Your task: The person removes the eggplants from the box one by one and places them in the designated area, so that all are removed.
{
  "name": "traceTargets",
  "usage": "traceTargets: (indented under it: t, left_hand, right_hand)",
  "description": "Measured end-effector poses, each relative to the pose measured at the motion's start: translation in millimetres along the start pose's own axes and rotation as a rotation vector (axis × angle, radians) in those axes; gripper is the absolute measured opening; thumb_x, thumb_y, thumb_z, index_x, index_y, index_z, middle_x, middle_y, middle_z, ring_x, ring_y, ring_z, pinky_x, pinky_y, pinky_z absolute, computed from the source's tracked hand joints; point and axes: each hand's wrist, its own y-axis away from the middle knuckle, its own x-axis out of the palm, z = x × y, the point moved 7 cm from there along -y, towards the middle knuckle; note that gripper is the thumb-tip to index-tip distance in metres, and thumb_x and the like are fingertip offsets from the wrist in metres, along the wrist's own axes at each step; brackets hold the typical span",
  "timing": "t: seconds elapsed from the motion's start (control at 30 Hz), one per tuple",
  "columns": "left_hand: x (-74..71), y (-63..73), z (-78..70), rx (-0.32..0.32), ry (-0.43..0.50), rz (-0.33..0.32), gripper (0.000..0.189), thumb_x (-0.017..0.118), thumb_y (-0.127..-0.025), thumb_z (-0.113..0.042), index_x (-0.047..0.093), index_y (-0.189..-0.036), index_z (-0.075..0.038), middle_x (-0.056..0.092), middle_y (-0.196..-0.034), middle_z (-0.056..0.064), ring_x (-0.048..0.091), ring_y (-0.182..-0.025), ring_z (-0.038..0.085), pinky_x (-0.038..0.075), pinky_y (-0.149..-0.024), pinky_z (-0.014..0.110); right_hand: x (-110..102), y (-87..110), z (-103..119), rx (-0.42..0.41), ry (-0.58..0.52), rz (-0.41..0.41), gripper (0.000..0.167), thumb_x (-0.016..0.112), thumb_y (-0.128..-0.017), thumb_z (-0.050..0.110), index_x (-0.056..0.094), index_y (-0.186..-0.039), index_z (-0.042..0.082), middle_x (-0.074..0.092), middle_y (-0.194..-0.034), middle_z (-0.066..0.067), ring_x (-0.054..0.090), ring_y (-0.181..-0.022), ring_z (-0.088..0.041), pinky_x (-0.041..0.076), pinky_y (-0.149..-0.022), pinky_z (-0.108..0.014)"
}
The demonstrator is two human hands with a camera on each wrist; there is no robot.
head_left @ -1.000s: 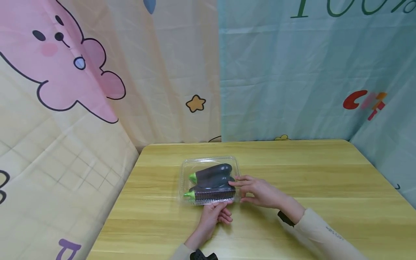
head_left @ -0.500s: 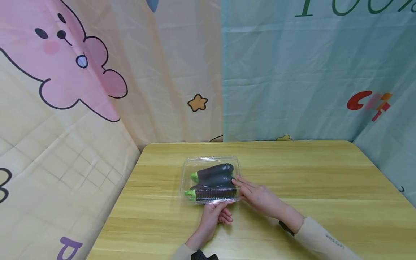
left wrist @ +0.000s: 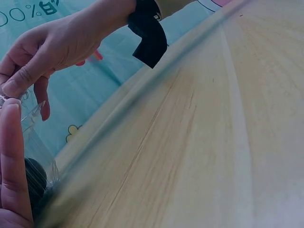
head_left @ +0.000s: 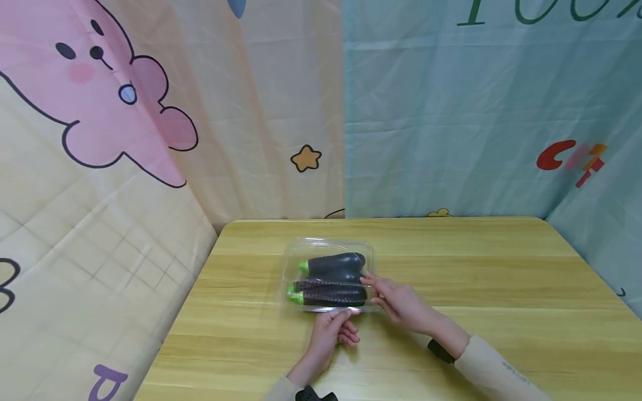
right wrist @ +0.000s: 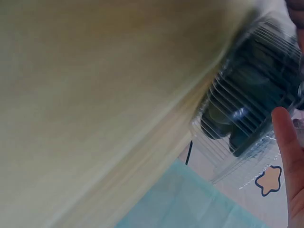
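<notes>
A clear plastic clamshell container (head_left: 291, 262) holds dark purple eggplants (head_left: 336, 262) with green stem ends pointing left. My left hand (head_left: 323, 340) grips its near edge, thumb at the rim and the other fingers curled. At the near right corner my right hand (head_left: 403, 306) pinches the edge of the lid (head_left: 326, 283), whose ribbed front side stands raised above the base. In the left wrist view the right hand (left wrist: 61, 47) holds clear plastic between thumb and fingers. Eggplant ends (right wrist: 221, 123) show through the ribbed wall in the right wrist view, beside an extended finger (right wrist: 286, 137).
The container is over a wooden table (head_left: 476, 267) with rounded far corners. Printed cloth curtains (head_left: 441, 111) hang behind the table and along both sides. Each wrist wears a black band (head_left: 441, 352) below a beige sleeve (head_left: 496, 370).
The lid's ribbed front side has risen from the near rim, and the right hand has moved slightly up with it. The left hand has stayed at the near edge.
</notes>
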Motion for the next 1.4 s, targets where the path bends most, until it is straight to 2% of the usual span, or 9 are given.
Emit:
traceTargets:
  t: [0.1, 0.27, 0.4, 0.63, 0.73, 0.87, 1.1, 1.3, 1.4]
  left_hand:
    - [-0.5, 1.0, -2.1, 0.01, 0.006, -0.01, 0.037, 0.053, -0.095, -0.012, 0.052, -0.11, 0.022, 0.063, -0.064, 0.002, 0.062, -0.052, 0.01, 0.052, -0.049, 0.022]
    - [-1.1, 1.9, -1.6, 0.0, 0.012, -0.018, 0.038, 0.053, -0.095, -0.011, 0.051, -0.111, 0.023, 0.062, -0.063, 0.002, 0.062, -0.051, 0.01, 0.052, -0.049, 0.022]
    - [1.2, 2.3, 1.4, -0.016, 0.02, -0.01, 0.038, 0.054, -0.095, -0.011, 0.051, -0.111, 0.023, 0.062, -0.063, 0.003, 0.062, -0.052, 0.01, 0.052, -0.049, 0.022]
    - [1.4, -1.9, 6.0, -0.021, 0.017, 0.076, 0.041, 0.053, -0.096, -0.013, 0.05, -0.115, 0.023, 0.063, -0.068, 0.002, 0.064, -0.056, 0.01, 0.053, -0.053, 0.023]
    - [-2.4, -3.8, 5.2, -0.023, 0.022, 0.112, 0.042, 0.053, -0.097, -0.015, 0.05, -0.116, 0.022, 0.064, -0.071, 0.002, 0.064, -0.059, 0.011, 0.054, -0.055, 0.023]
    - [-13.3, -2.4, -0.8, -0.023, 0.017, 0.123, 0.044, 0.054, -0.097, -0.021, 0.053, -0.112, 0.021, 0.064, -0.073, 0.003, 0.065, -0.061, 0.012, 0.055, -0.057, 0.025]
    - [-40.2, 6.0, -13.0, -0.07, -0.005, 0.093, 0.049, 0.051, -0.099, -0.031, 0.058, -0.108, 0.016, 0.064, -0.076, 0.005, 0.066, -0.063, 0.014, 0.056, -0.061, 0.028]
    - [-63.2, 13.3, -27.7, -0.048, -0.068, 0.038, 0.053, 0.049, -0.099, -0.035, 0.059, -0.101, 0.017, 0.063, -0.078, 0.008, 0.066, -0.065, 0.018, 0.056, -0.063, 0.032]
    - [-74.9, 16.6, -33.2, -0.024, -0.097, -0.005, 0.053, 0.05, -0.099, -0.034, 0.059, -0.099, 0.018, 0.063, -0.077, 0.01, 0.066, -0.066, 0.019, 0.056, -0.064, 0.034]
  right_hand:
    - [-3.8, -2.2, -1.8, -0.011, -0.023, -0.009, 0.05, 0.069, -0.081, 0.0, 0.051, -0.128, -0.005, 0.065, -0.103, -0.008, 0.052, -0.068, -0.004, 0.048, -0.06, -0.024]
    - [-6.4, -5.1, -1.8, -0.031, -0.01, 0.024, 0.051, 0.07, -0.081, 0.0, 0.052, -0.128, -0.006, 0.057, -0.082, 0.007, 0.048, -0.065, -0.001, 0.045, -0.056, -0.02]
    - [-8.6, -4.3, -1.1, 0.002, 0.009, 0.067, 0.047, 0.069, -0.084, 0.003, 0.054, -0.128, -0.002, 0.061, -0.087, 0.004, 0.05, -0.069, -0.003, 0.05, -0.063, -0.029]
    - [-7.1, -0.7, 0.1, 0.045, 0.039, 0.101, 0.042, 0.064, -0.088, 0.005, 0.053, -0.128, 0.0, 0.054, -0.13, -0.018, 0.061, -0.096, -0.019, 0.051, -0.068, -0.033]
    - [-7.3, -0.2, 0.7, 0.038, 0.048, 0.088, 0.038, 0.063, -0.088, 0.005, 0.054, -0.125, 0.001, 0.053, -0.131, -0.018, 0.057, -0.111, -0.026, 0.053, -0.073, -0.035]
    - [-7.5, 0.5, 1.7, 0.015, 0.068, 0.069, 0.013, 0.056, -0.095, 0.015, 0.058, -0.105, 0.006, 0.054, -0.131, -0.014, 0.052, -0.118, -0.027, 0.048, -0.088, -0.043]
    - [-9.4, -0.1, 2.7, 0.006, 0.075, 0.063, 0.035, 0.031, -0.103, 0.036, 0.055, -0.094, 0.013, 0.054, -0.132, -0.011, 0.049, -0.121, -0.025, 0.042, -0.093, -0.048]
    - [-12.1, -1.4, 0.9, 0.002, 0.065, 0.064, 0.006, 0.056, -0.095, 0.017, 0.052, -0.091, 0.016, 0.054, -0.132, -0.009, 0.048, -0.123, -0.025, 0.043, -0.092, -0.048]
    - [-13.2, -2.5, 0.4, -0.013, 0.039, 0.048, 0.014, 0.064, -0.088, 0.006, 0.052, -0.091, 0.014, 0.054, -0.132, -0.01, 0.048, -0.124, -0.025, 0.044, -0.087, -0.049]
